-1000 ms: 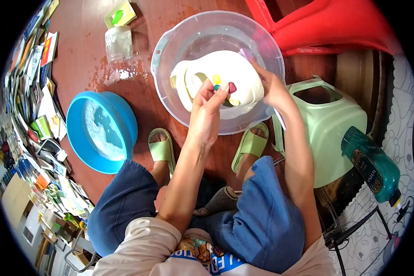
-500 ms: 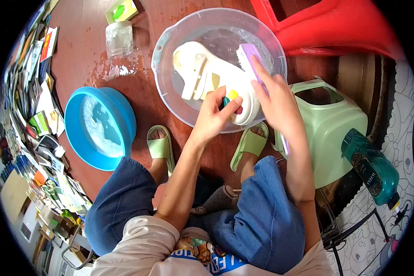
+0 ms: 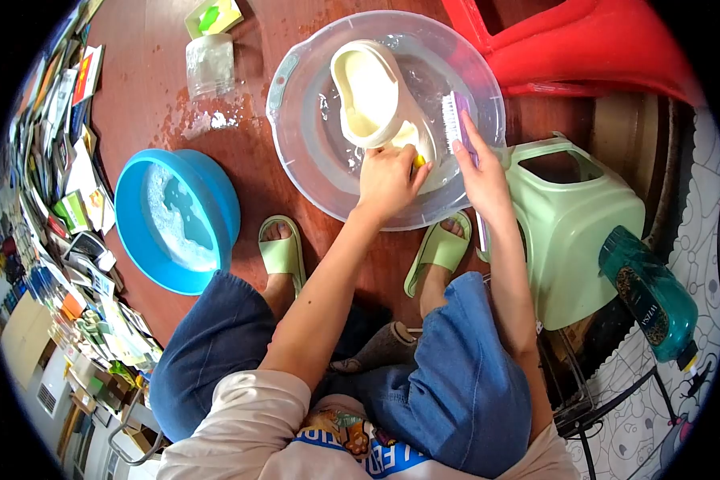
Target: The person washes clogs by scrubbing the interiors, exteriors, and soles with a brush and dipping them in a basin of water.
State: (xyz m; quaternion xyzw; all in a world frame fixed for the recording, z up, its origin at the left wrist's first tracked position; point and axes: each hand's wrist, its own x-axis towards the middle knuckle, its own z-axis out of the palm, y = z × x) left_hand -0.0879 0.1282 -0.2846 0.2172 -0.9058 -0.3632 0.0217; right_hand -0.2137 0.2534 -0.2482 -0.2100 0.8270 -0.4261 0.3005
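Observation:
A cream clog (image 3: 370,88) tilts over the water in a clear plastic tub (image 3: 290,132), its foot opening and inner sole facing me. Around its toe end, at the tub's near side, my left hand (image 3: 389,180) is closed, partly hiding a yellow piece on the shoe. My right hand (image 3: 485,180) grips a purple scrub brush (image 3: 461,120) at the tub's right side. The brush's white bristles point left toward the clog but stay apart from it. Part of the brush handle runs hidden behind the right hand and wrist.
A blue basin (image 3: 226,192) of sudsy water stands at left. To the right are an overturned light green stool (image 3: 572,240), a green bottle (image 3: 648,292) and a red plastic stool (image 3: 584,48). Books (image 3: 72,160) line the left side; a clear container (image 3: 210,66) lies on the wet floor.
The clog has been turned in my left hand, so its opening now faces me instead of its side and strap. My right hand has drawn the brush right and slightly down, off the clog.

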